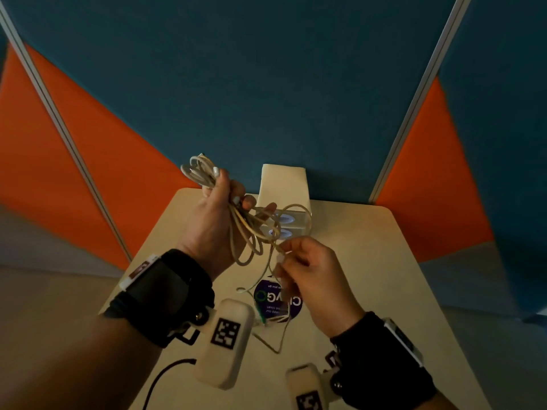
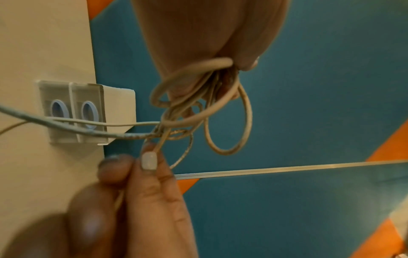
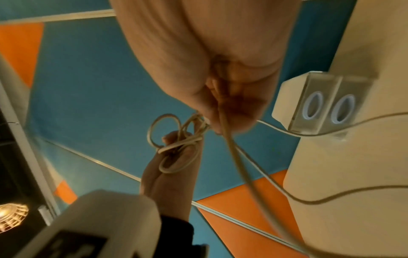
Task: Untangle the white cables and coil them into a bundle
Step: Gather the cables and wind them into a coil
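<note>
Left hand (image 1: 216, 220): fingers curled round looped white cables (image 1: 236, 223) (above table (image 1: 370, 247)). Right hand (image 1: 307, 276): pinching one strand, near.

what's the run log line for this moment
left hand: grips white cables | right hand: pinches one strand | tail on table | state: still tangled

Both wrists are wearing black fabric straps (image 1: 165, 294) carrying white-edged devices. Cream camera housings (image 1: 226, 335) bearing black square-patterned markers are hanging off black brackets, a black cable (image 1: 165, 377) is trailing from the left, and light-polished fingernails (image 2: 149, 160) are showing.
</note>
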Action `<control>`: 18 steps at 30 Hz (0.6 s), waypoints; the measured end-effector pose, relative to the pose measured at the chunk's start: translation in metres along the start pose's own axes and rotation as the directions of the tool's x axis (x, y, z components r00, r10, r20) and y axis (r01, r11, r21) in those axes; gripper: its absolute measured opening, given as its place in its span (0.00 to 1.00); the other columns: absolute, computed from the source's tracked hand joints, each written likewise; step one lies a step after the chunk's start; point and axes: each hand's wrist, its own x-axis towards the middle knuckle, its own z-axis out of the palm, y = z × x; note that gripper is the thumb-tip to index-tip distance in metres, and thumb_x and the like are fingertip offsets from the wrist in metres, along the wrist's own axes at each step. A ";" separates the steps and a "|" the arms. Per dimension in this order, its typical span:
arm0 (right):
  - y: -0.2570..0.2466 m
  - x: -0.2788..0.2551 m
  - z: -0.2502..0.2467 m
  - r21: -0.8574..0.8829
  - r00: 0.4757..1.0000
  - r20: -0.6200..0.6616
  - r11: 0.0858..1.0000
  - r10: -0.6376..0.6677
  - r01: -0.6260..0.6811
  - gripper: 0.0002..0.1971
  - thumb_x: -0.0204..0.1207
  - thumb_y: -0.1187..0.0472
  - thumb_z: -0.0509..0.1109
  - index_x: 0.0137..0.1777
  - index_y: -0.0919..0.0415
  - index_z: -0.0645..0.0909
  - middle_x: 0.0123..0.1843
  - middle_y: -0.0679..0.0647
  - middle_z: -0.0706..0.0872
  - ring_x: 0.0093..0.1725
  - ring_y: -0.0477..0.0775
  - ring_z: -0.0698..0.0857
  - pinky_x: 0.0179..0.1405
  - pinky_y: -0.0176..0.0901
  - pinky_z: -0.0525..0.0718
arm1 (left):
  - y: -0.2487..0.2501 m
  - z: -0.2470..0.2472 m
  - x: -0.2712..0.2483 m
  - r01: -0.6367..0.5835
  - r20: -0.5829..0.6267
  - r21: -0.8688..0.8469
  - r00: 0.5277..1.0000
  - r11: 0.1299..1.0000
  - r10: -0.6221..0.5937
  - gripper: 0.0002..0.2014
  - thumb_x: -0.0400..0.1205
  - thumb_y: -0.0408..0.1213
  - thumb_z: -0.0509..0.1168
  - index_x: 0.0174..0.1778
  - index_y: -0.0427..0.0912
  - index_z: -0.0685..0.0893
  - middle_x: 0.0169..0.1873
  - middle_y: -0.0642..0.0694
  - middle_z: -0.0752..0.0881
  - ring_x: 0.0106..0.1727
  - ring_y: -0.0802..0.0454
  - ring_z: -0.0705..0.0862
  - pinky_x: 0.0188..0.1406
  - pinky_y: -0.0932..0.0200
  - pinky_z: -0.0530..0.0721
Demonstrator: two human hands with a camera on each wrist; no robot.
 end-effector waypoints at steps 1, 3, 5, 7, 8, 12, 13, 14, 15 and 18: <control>0.002 0.001 -0.001 -0.014 1.000 -0.014 1.000 0.008 -0.008 0.06 0.79 0.65 0.63 0.47 0.59 0.82 0.31 0.53 0.84 0.24 0.45 0.77 0.22 0.39 0.77 | 0.001 -0.001 0.000 -0.005 -0.009 -0.019 1.000 1.000 0.005 0.22 0.87 0.50 0.49 0.30 0.49 0.78 0.21 0.53 0.71 0.23 0.58 0.72 0.40 0.49 0.89; 0.007 0.003 -0.001 -0.064 1.000 -0.014 0.998 -0.006 0.005 0.09 0.80 0.62 0.62 0.43 0.57 0.84 0.31 0.51 0.82 0.20 0.39 0.73 0.20 0.32 0.70 | 0.001 -0.004 0.001 -0.024 -0.023 -0.046 0.999 0.999 0.023 0.19 0.87 0.50 0.49 0.34 0.47 0.75 0.21 0.53 0.71 0.22 0.59 0.72 0.42 0.51 0.88; 0.009 0.003 -0.002 -0.111 0.999 0.008 0.993 -0.042 0.043 0.11 0.80 0.60 0.63 0.40 0.55 0.86 0.27 0.47 0.80 0.19 0.37 0.73 0.20 0.25 0.69 | 0.002 -0.005 0.001 -0.030 -0.025 -0.035 0.999 0.999 0.030 0.23 0.87 0.50 0.48 0.30 0.48 0.77 0.19 0.53 0.71 0.20 0.59 0.74 0.40 0.54 0.87; 0.013 0.004 -0.008 -0.193 0.994 0.051 0.976 -0.094 0.102 0.10 0.79 0.60 0.64 0.41 0.56 0.87 0.23 0.40 0.81 0.24 0.34 0.76 0.26 0.24 0.73 | 0.005 -0.007 0.004 -0.051 -0.036 -0.013 0.998 0.999 0.051 0.23 0.87 0.50 0.48 0.30 0.49 0.78 0.20 0.54 0.71 0.20 0.59 0.74 0.35 0.57 0.85; 0.015 0.004 -0.012 -0.238 0.991 0.069 0.963 -0.111 0.124 0.09 0.79 0.61 0.65 0.42 0.55 0.87 0.24 0.35 0.83 0.26 0.33 0.78 0.31 0.24 0.74 | 0.008 -0.009 0.006 -0.078 -0.049 -0.026 0.996 0.997 0.076 0.18 0.87 0.50 0.49 0.34 0.49 0.75 0.21 0.54 0.71 0.21 0.60 0.73 0.33 0.58 0.85; 0.025 0.001 -0.030 -0.229 0.993 0.047 0.966 -0.110 0.118 0.08 0.79 0.65 0.64 0.45 0.55 0.83 0.23 0.49 0.77 0.22 0.38 0.73 0.24 0.25 0.71 | 0.024 -0.024 0.015 -0.108 -0.093 -0.103 0.991 0.989 0.099 0.13 0.86 0.51 0.54 0.41 0.47 0.70 0.25 0.53 0.71 0.24 0.59 0.74 0.41 0.53 0.86; 0.025 0.001 -0.032 -0.213 0.992 0.038 0.969 -0.120 0.126 0.07 0.79 0.66 0.64 0.44 0.56 0.83 0.23 0.52 0.77 0.21 0.39 0.72 0.23 0.25 0.71 | 0.026 -0.026 0.015 -0.102 -0.094 -0.105 0.991 0.989 0.092 0.12 0.85 0.51 0.54 0.41 0.47 0.71 0.25 0.53 0.72 0.25 0.58 0.74 0.43 0.51 0.86; 0.026 0.002 -0.034 -0.209 0.990 0.034 0.967 -0.140 0.144 0.08 0.78 0.68 0.65 0.43 0.58 0.84 0.23 0.52 0.77 0.22 0.40 0.73 0.25 0.26 0.73 | 0.027 -0.027 0.016 -0.096 -0.092 -0.104 0.992 0.990 0.087 0.12 0.85 0.51 0.54 0.42 0.47 0.71 0.25 0.53 0.72 0.25 0.58 0.75 0.43 0.49 0.86; 0.026 0.003 -0.036 -0.215 0.986 0.039 0.963 -0.159 0.164 0.09 0.77 0.69 0.65 0.42 0.58 0.85 0.24 0.53 0.77 0.24 0.42 0.75 0.27 0.28 0.75 | 0.027 -0.027 0.016 -0.091 -0.090 -0.101 0.993 0.991 0.081 0.12 0.85 0.51 0.54 0.42 0.47 0.71 0.26 0.52 0.72 0.25 0.58 0.75 0.44 0.49 0.86; 0.025 0.004 -0.043 -0.285 0.979 0.123 0.939 -0.162 0.191 0.11 0.76 0.70 0.67 0.38 0.57 0.86 0.32 0.55 0.83 0.31 0.43 0.79 0.37 0.31 0.80 | 0.027 -0.026 0.016 -0.078 -0.076 -0.085 0.995 0.993 0.072 0.12 0.85 0.51 0.54 0.44 0.47 0.70 0.26 0.53 0.71 0.24 0.58 0.75 0.41 0.49 0.86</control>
